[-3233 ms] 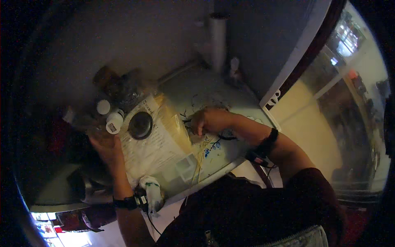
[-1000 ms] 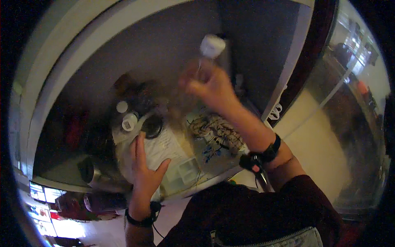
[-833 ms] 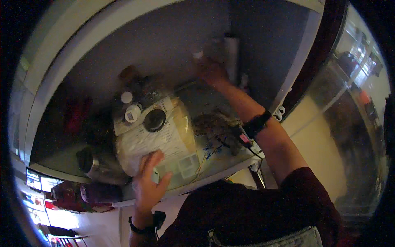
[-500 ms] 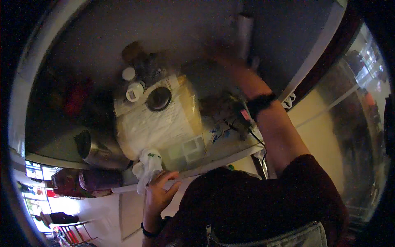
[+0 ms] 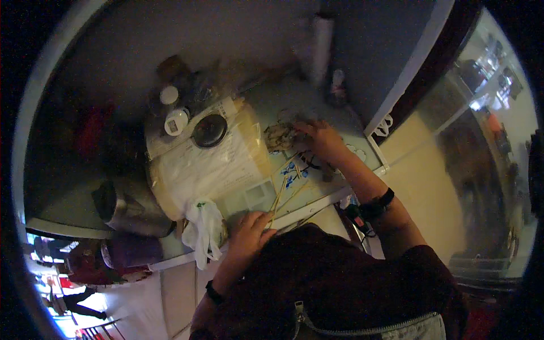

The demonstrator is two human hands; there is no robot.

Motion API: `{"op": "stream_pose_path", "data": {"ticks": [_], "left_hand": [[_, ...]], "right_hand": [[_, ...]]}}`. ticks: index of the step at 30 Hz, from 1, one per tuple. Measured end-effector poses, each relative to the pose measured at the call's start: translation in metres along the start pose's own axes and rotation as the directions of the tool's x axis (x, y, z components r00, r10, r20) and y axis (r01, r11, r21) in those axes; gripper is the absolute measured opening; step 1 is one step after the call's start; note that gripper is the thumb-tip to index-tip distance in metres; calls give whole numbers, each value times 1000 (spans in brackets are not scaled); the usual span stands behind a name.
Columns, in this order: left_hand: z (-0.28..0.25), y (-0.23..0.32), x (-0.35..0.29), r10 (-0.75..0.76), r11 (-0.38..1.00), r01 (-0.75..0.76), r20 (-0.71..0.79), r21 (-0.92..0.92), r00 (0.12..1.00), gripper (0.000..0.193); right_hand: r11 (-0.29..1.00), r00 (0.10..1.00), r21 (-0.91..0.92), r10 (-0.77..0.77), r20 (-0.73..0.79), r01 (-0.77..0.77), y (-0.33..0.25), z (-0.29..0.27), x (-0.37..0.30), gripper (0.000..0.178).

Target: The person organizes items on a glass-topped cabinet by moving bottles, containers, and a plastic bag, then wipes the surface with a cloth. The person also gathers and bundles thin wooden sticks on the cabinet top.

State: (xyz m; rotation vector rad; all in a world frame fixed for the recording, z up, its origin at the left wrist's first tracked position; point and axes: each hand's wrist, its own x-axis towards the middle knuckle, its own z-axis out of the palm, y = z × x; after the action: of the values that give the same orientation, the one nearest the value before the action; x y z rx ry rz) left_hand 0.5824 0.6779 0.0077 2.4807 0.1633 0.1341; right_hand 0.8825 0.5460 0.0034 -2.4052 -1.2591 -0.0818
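Note:
My left hand (image 5: 249, 235) is at the front edge of the grey-green shelf, next to a knotted white plastic bag (image 5: 203, 229). Its fingers are closed around the near ends of several thin yellowish sticks (image 5: 279, 198), which fan out over the shelf. Farther right, my right hand (image 5: 324, 141) bends over a crumpled grey-brown bundle (image 5: 279, 136); its fingertips are partly blurred, and what they grip is unclear. Small blue pieces (image 5: 290, 175) lie between the hands. Left of them is a plastic-wrapped packet of papers (image 5: 207, 170) with a round dark disc (image 5: 210, 131) on it.
A white-lidded jar (image 5: 176, 122) and a white round lid (image 5: 169, 95) are behind the papers. A metal canister (image 5: 133, 209) lies at left. At the back right stand a pale roll (image 5: 322, 51) and a small bottle (image 5: 338, 85). The shelf's white frame (image 5: 416, 54) rises at right.
My right hand has come down from the back of the shelf to the crumpled bundle. My left hand has shifted right from the white bag, and the thin sticks now show at its fingers.

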Motion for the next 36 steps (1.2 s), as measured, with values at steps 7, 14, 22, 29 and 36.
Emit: {"op": "stream_pose_path", "data": {"ticks": [7, 14, 22, 29, 36], "left_hand": [[22, -19, 13, 83, 984, -92, -61, -155, 995, 22], [28, -10, 43, 153, 986, -140, -160, 91, 975, 27], [32, -11, 42, 278, 947, -226, -233, 227, 932, 27], [27, -19, 21, 239, 953, -183, -233, 240, 943, 32], [39, -24, 21, 139, 984, -113, -193, 138, 971, 38]], "right_hand": [[879, 903, 472, 153, -401, 61, 18, -54, 13, 38], [908, 945, 350, 294, -143, -230, 62, -40, 3, 35], [985, 964, 40, -153, -219, 165, 6, 49, -28, 23], [925, 940, 241, -235, -247, 295, -40, 19, -37, 39], [689, 940, 654, 323, 108, -312, 6, 1, 66, 25]]}}
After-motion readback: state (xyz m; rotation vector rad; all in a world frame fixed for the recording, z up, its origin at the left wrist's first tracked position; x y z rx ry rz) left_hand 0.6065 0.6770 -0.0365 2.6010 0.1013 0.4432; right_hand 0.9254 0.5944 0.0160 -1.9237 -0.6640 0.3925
